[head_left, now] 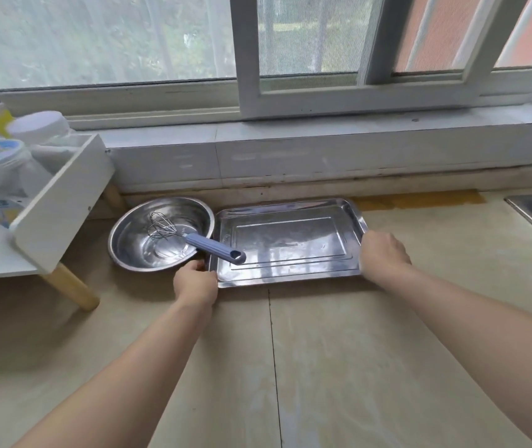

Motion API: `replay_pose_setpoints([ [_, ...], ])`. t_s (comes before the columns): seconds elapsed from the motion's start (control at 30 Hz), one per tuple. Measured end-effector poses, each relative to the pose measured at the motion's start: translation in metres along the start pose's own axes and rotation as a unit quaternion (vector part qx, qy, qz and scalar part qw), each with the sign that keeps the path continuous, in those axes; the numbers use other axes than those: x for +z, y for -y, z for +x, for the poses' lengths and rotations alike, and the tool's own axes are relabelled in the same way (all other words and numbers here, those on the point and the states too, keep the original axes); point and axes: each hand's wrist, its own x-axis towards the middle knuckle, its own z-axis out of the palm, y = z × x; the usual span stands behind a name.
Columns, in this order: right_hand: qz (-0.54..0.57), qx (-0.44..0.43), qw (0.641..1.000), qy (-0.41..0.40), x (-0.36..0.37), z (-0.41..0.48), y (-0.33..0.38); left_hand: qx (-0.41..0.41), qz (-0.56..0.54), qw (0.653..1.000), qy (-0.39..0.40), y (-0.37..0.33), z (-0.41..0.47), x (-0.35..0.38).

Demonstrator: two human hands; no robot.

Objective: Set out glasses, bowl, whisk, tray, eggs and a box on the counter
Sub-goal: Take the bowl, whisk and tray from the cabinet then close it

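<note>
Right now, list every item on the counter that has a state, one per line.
tray: empty, flat on the counter, held at both short ends.
bowl: upright, touching the tray's left end, holds only the whisk.
whisk: wires in the bowl, handle leaning out over the rim above the tray.
left hand: grip closed on the tray's left edge.
right hand: grip closed on the tray's right edge.
window: sash partly slid.

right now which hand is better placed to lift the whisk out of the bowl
Left. The left hand sits at the tray corner just below the whisk handle, which overhangs the bowl rim. The right hand grips the tray's far end.
</note>
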Motion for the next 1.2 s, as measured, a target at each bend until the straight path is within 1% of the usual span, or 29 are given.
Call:
replay_pose_setpoints([
  [0.2,0.025,-0.031,0.999,-0.006,0.008,0.000,-0.006,-0.012,-0.023,1.000,0.005,0.005,0.001,-0.002],
  [0.3,0.025,-0.093,0.995,-0.022,0.001,-0.008,-0.003,-0.022,-0.033,0.999,-0.001,0.002,-0.009,-0.004],
  [0.37,0.049,-0.145,0.988,-0.031,-0.006,-0.016,0.003,-0.008,-0.032,0.999,-0.001,-0.002,-0.019,-0.006],
  [0.53,0.174,-0.223,0.959,-0.007,-0.048,-0.053,0.016,0.058,-0.031,0.998,0.016,-0.029,-0.069,-0.020],
  [0.67,0.243,-0.283,0.927,-0.036,-0.102,-0.095,0.019,0.138,-0.034,0.990,0.006,-0.069,-0.121,-0.046],
  [0.8,0.274,-0.353,0.893,-0.061,-0.151,-0.143,0.021,0.246,-0.022,0.969,-0.022,-0.113,-0.173,-0.080],
  [0.93,0.312,-0.398,0.859,-0.085,-0.189,-0.190,0.026,0.336,-0.019,0.940,-0.049,-0.142,-0.221,-0.116],
  [1.07,0.337,-0.426,0.834,-0.098,-0.209,-0.234,0.027,0.392,-0.013,0.917,-0.066,-0.150,-0.262,-0.151],
  [1.2,0.340,-0.445,0.821,-0.114,-0.218,-0.273,0.029,0.416,-0.019,0.905,-0.090,-0.146,-0.290,-0.182],
])
